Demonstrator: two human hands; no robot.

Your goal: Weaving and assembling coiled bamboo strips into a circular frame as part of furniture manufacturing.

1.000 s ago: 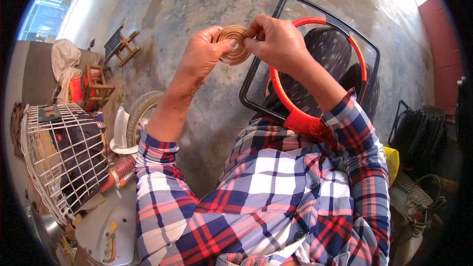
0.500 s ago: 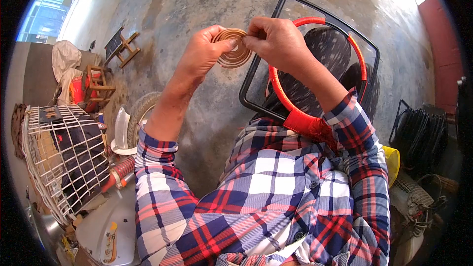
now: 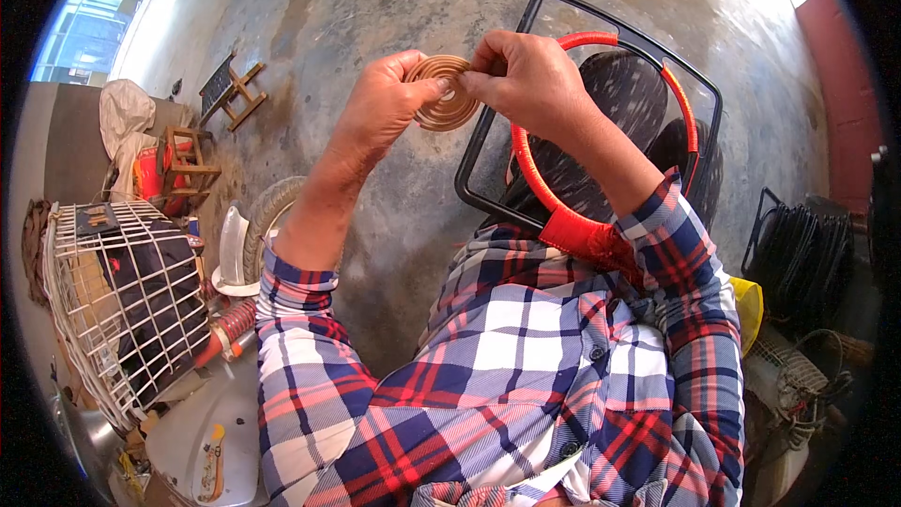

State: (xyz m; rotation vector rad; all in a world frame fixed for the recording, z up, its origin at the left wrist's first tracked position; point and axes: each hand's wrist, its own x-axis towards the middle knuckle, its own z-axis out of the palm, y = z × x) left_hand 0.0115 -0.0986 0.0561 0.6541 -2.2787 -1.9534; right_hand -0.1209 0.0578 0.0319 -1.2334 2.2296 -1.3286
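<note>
A tan coil of thin strip or cord (image 3: 443, 117), wound in flat rings round a small central hole, is held up in front of me. My left hand (image 3: 380, 103) grips its left side, with the thumb flat across the rings. At the coil's right edge my right hand (image 3: 535, 80) is closed in a pinch; whether it has the strip's end is hidden by the fingers. A black rounded frame (image 3: 466, 161) rests over my legs beneath the right forearm. Inside it sits a ring (image 3: 535, 174) partly wrapped in orange-red cord, with a red bundle (image 3: 587, 237) at its near side.
To the left stand a white wire basket (image 3: 155, 296) with dark cloth in it, a tyre (image 3: 263, 221) and small wooden stools (image 3: 188, 164). Several black frames (image 3: 802, 258) are stacked at the right, beyond a yellow container (image 3: 747, 312). Concrete floor (image 3: 375, 0) stretches ahead.
The right hand has shifted very slightly at the coil's edge. Both hands keep their hold, and the frame on my legs stays put.
</note>
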